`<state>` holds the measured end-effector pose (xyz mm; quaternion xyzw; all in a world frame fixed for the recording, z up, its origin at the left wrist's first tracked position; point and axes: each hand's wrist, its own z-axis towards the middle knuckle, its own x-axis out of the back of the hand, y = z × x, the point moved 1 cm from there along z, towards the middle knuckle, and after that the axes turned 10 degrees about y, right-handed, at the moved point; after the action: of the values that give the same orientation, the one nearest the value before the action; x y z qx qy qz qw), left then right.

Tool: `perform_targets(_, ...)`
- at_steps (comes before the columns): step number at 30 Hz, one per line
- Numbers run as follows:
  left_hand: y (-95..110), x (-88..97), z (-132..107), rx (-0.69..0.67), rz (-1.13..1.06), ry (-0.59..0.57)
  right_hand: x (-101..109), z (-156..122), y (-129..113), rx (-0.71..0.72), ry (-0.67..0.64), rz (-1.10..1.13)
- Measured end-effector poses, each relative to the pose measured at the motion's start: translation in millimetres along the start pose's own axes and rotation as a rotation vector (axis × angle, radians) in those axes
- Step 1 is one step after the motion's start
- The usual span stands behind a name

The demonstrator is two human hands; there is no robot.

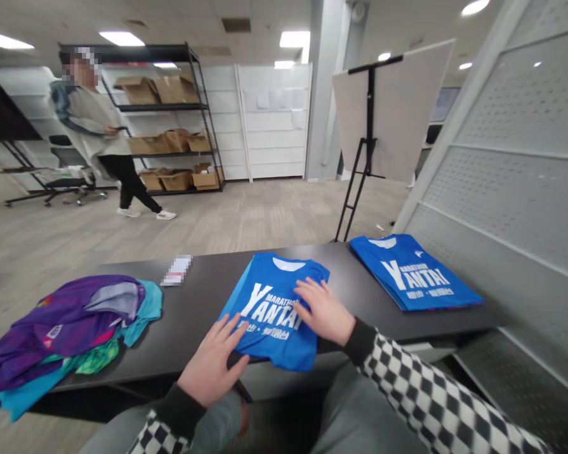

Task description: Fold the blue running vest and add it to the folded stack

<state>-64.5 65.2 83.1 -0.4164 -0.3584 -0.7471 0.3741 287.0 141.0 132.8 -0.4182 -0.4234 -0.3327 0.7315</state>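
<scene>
A blue sleeveless running shirt (277, 302) with white "Marathon Yantai" print lies spread on the dark table, its lower edge hanging over the front. My left hand (216, 362) is over its lower left corner, fingers spread. Across the right side of the print lies my right hand (325, 311), fingers stretched out and partly hiding the lettering. Neither hand grips the cloth. To the right sits a neat stack of folded blue shirts (414, 271) with the same print. On the left is a crumpled heap of purple, turquoise and green shirts (71, 321).
The dark table (189, 321) also bears a blurred white card-like item (177, 270). A white perforated panel (515, 208) stands close on the right. Beyond the table are a board on a black easel (370, 126), a shelf of cardboard boxes (170, 145) and a walking person (99, 132).
</scene>
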Motion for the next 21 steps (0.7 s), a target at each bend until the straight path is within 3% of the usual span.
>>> perform_targets(4, -31.8, 1.3, -10.0, 0.003, 0.088, -0.166, -42.4, -69.7, -42.9, 0.169, -0.139, 0.130)
perform_targets(8, -44.1, -1.7, -21.8, 0.011, 0.157, -0.166, -63.9, -83.1, -29.9, 0.228, -0.129, 0.086)
perform_targets(11, -36.5, -4.0, -31.4, -0.024, 0.165, -0.098, -50.9, -65.5, 6.8, 0.190, -0.138, 0.025)
perform_targets(15, -5.7, -0.5, -44.1, -0.055, 0.098, -0.008, -15.7, -45.8, 50.0, 0.172, -0.268, 0.016)
perform_targets(18, 15.5, 3.6, -46.5, -0.030, 0.043, 0.017, 4.0, -52.6, 53.3, 0.075, -0.254, -0.067)
perform_targets(21, 22.9, 3.3, -45.0, 0.008, 0.020, 0.021, 4.2, -84.5, 30.7, 0.117, -0.156, -0.059)
